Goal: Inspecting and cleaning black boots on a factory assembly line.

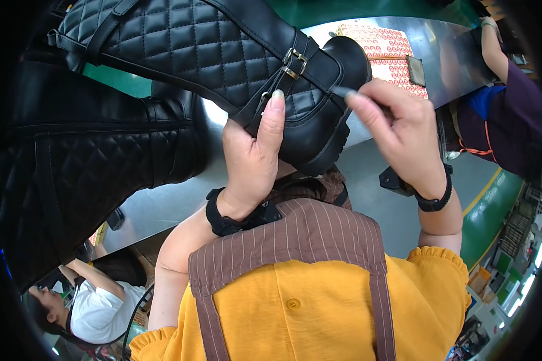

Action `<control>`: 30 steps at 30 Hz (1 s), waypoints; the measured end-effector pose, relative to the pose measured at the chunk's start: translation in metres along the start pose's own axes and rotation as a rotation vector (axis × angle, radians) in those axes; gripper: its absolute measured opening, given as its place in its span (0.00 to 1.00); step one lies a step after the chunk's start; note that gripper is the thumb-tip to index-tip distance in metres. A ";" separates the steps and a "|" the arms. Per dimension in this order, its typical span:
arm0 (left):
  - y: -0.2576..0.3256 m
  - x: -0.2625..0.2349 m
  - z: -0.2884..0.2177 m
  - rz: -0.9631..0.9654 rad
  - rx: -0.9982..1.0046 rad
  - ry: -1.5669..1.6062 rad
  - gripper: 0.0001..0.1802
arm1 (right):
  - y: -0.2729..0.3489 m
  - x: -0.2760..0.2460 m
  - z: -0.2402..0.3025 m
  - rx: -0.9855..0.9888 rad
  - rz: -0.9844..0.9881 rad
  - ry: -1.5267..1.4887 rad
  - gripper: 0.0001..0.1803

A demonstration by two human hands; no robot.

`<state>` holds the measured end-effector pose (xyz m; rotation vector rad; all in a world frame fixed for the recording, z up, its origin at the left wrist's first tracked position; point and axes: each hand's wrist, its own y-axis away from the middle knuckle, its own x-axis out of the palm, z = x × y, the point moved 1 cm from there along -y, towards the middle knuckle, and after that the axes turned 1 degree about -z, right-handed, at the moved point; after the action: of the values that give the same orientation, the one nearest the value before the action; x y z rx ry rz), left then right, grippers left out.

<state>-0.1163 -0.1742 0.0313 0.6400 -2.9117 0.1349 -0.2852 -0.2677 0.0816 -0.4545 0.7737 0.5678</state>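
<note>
A tall black quilted boot (pixel 193 54) lies on its side across the far middle, its shaft to the left and its chunky sole to the right. My left hand (pixel 254 150) is closed round its ankle, thumb raised beside the straps. A metal buckle (pixel 294 63) fastens one strap just beyond that thumb. Between the thumb and fingers of my right hand (pixel 397 123) is a small grey pointed thing (pixel 342 91), blurred, its tip at the boot's lower strap near the heel. Its kind cannot be made out.
More black quilted boot leather (pixel 96 144) fills the left. On the metal table (pixel 454 54) lie a sheet of red-and-white stickers (pixel 397 43) and a dark square pad (pixel 415 70). One person (pixel 524 114) in purple is at the right, another (pixel 96 310) in white at the lower left.
</note>
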 end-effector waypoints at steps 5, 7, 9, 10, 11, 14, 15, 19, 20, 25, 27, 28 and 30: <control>0.001 0.002 0.005 -0.073 0.022 -0.029 0.18 | -0.003 0.008 -0.004 -0.054 -0.014 -0.261 0.21; 0.000 0.002 0.008 -0.065 0.022 -0.002 0.18 | -0.003 0.013 -0.004 -0.141 0.062 -0.197 0.23; 0.000 0.001 0.010 -0.065 0.023 0.023 0.18 | 0.000 0.015 -0.003 -0.256 0.121 -0.162 0.21; 0.000 0.000 0.011 -0.055 -0.006 0.031 0.18 | 0.003 0.013 -0.001 -0.275 0.104 -0.192 0.19; 0.000 0.000 0.012 -0.043 -0.026 0.036 0.18 | 0.005 0.011 -0.002 -0.259 0.049 -0.240 0.18; 0.000 0.001 0.013 -0.053 0.005 0.020 0.18 | 0.008 0.010 -0.003 -0.144 0.000 -0.212 0.20; 0.000 0.002 0.013 -0.041 0.007 0.027 0.18 | 0.008 0.011 -0.003 -0.098 0.032 -0.229 0.22; 0.002 0.003 0.010 -0.050 -0.018 0.095 0.18 | 0.007 0.012 -0.003 -0.351 0.086 -0.189 0.21; 0.002 0.002 0.008 -0.026 0.011 0.097 0.18 | 0.007 0.010 -0.004 -0.387 0.084 -0.189 0.20; 0.001 0.000 0.009 -0.078 0.008 0.053 0.18 | 0.011 0.004 -0.006 -0.111 0.014 -0.161 0.21; 0.001 0.000 0.010 -0.093 0.013 0.066 0.18 | 0.011 0.009 -0.004 -0.114 -0.022 -0.164 0.20; 0.002 0.000 0.011 -0.100 0.007 0.067 0.18 | 0.011 0.011 -0.003 -0.119 -0.055 -0.180 0.19; 0.002 -0.001 0.011 -0.112 -0.003 0.066 0.18 | 0.010 0.016 -0.001 -0.114 -0.044 -0.111 0.16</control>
<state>-0.1177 -0.1735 0.0204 0.7805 -2.8045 0.1348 -0.2829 -0.2559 0.0673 -0.5394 0.6257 0.5936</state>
